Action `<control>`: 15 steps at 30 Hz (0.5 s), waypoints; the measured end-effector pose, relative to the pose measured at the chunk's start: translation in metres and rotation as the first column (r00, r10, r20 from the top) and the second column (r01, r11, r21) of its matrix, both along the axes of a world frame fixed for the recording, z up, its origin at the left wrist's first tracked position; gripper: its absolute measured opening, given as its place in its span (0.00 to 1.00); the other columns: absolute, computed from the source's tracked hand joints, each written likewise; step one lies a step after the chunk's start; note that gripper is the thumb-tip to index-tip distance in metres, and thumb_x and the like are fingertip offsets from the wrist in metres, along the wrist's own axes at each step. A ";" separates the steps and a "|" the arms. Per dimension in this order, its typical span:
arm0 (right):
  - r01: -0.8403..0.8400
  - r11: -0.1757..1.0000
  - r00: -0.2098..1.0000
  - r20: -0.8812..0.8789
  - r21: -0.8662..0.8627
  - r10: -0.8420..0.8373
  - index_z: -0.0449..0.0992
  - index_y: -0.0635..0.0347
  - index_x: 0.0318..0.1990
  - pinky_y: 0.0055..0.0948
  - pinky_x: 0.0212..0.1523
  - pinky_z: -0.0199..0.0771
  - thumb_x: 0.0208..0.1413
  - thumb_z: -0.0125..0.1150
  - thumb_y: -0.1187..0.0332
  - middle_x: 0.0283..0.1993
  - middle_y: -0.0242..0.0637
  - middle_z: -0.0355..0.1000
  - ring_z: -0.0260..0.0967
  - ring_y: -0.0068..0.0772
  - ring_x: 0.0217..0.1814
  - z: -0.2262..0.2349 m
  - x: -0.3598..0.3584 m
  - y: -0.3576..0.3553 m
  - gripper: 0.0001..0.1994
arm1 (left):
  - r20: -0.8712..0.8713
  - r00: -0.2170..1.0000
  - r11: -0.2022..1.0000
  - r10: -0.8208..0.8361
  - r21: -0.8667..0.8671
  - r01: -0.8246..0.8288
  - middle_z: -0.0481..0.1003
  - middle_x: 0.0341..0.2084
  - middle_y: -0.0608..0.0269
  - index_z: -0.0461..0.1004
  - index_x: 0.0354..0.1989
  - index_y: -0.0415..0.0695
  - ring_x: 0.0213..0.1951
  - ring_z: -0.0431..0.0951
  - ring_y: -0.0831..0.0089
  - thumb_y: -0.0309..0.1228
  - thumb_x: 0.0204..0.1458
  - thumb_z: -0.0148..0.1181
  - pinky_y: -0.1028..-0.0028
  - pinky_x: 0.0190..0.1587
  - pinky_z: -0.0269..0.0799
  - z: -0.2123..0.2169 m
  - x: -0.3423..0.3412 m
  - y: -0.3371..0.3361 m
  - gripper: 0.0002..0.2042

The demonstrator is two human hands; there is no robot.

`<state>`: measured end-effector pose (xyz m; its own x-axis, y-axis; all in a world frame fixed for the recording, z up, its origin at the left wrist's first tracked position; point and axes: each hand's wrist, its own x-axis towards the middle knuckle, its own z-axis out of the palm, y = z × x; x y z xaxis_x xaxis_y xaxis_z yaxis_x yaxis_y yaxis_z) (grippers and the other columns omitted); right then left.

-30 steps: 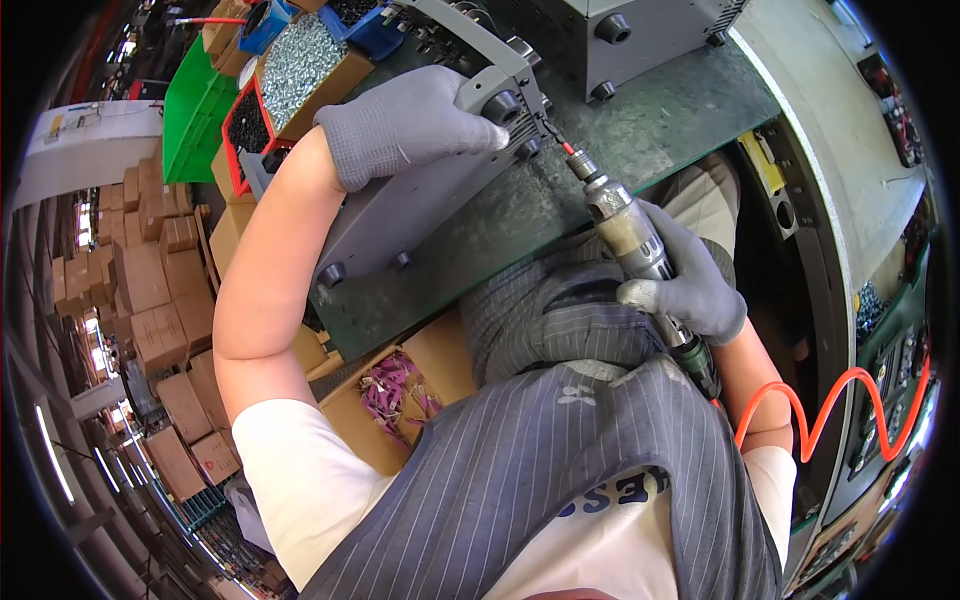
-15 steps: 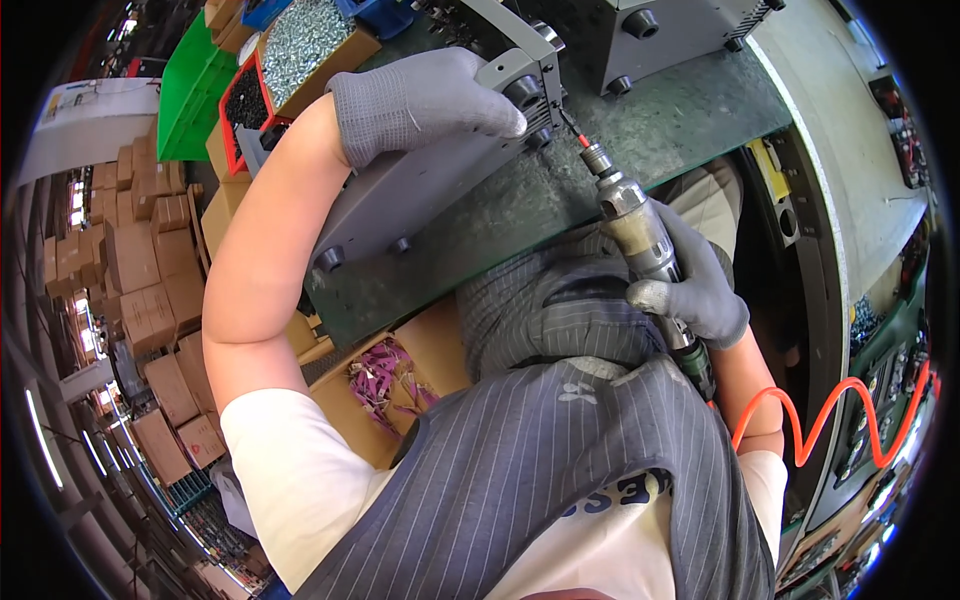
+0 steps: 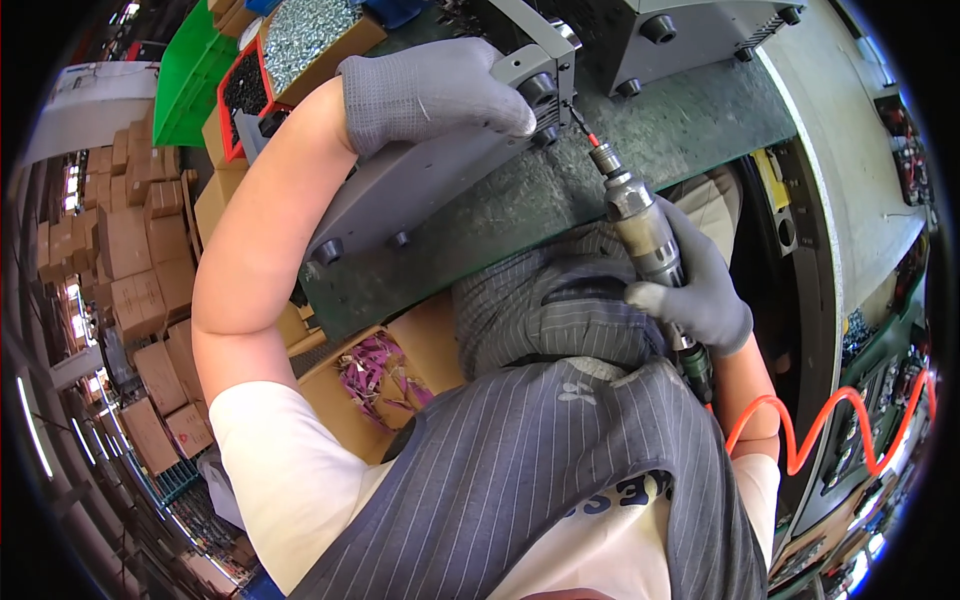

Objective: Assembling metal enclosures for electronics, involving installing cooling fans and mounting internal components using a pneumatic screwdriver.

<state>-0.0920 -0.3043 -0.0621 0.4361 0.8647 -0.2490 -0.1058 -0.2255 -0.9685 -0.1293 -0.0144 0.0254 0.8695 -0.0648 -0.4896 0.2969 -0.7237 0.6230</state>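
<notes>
My left hand [image 3: 440,92], in a grey knitted glove, is closed on the end of a grey metal housing [image 3: 410,185] with black rubber feet. The housing lies tipped on the dark green bench top, and its fingertips side is partly hidden by the glove. In my gloved right hand [image 3: 705,285] is a pneumatic screwdriver [image 3: 640,220], held along its barrel with the thumb across it. Its slim bit with a red band [image 3: 584,126] points up at the small-holed end face of the housing. Whether the tip touches a screw is too small to tell.
A second grey housing [image 3: 690,40] stands at the far right of the bench [image 3: 720,120]. Far left are a box of silver screws [image 3: 305,45], a red bin of black parts [image 3: 245,90] and a green bin [image 3: 185,95]. An orange coiled hose [image 3: 840,395] hangs at right.
The view has turned slightly. Both hands keep their holds, and the screwdriver's bit stays at the housing's end face.
</notes>
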 end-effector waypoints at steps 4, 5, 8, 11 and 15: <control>0.058 0.944 0.882 0.460 -0.323 0.103 0.59 0.68 0.58 0.29 0.45 0.67 0.34 0.71 0.61 0.41 0.37 0.70 0.70 0.34 0.41 0.018 -0.005 0.002 0.42 | -0.052 0.998 0.997 0.019 0.079 -0.015 0.73 0.22 0.58 0.74 0.31 0.32 0.27 0.71 0.74 0.44 0.38 0.60 0.74 0.31 0.67 0.000 0.003 0.000 0.23; 0.049 0.945 0.880 0.461 -0.324 0.113 0.59 0.68 0.58 0.29 0.45 0.67 0.34 0.71 0.61 0.41 0.37 0.70 0.70 0.34 0.41 0.012 -0.003 0.004 0.42 | -0.074 0.997 0.994 0.033 0.111 -0.024 0.75 0.24 0.52 0.74 0.32 0.30 0.29 0.74 0.69 0.46 0.35 0.60 0.72 0.33 0.68 0.000 0.003 0.000 0.26; -0.020 1.000 0.871 -0.492 -0.002 0.017 0.59 0.68 0.58 0.29 0.37 0.70 0.33 0.66 0.60 0.39 0.37 0.69 0.69 0.31 0.33 0.000 0.011 -0.006 0.40 | -0.039 0.997 0.995 0.064 0.079 -0.061 0.74 0.25 0.52 0.73 0.34 0.30 0.29 0.74 0.68 0.44 0.34 0.61 0.72 0.33 0.68 -0.003 0.000 0.001 0.26; 0.013 1.000 0.868 -0.497 0.011 -0.006 0.61 0.67 0.58 0.22 0.42 0.64 0.32 0.66 0.58 0.41 0.34 0.66 0.64 0.24 0.39 -0.001 0.013 -0.008 0.41 | -0.025 0.997 0.996 0.071 0.062 -0.069 0.73 0.24 0.59 0.72 0.35 0.32 0.28 0.72 0.74 0.40 0.37 0.60 0.73 0.33 0.68 0.002 0.000 -0.002 0.22; 0.050 0.998 0.944 -0.327 0.037 -0.035 0.61 0.67 0.57 0.20 0.41 0.64 0.32 0.67 0.58 0.41 0.33 0.66 0.63 0.23 0.39 0.000 0.007 -0.001 0.41 | -0.014 0.997 0.993 0.079 0.094 -0.078 0.73 0.23 0.54 0.72 0.33 0.30 0.27 0.73 0.68 0.41 0.32 0.61 0.73 0.31 0.68 0.003 0.000 -0.004 0.24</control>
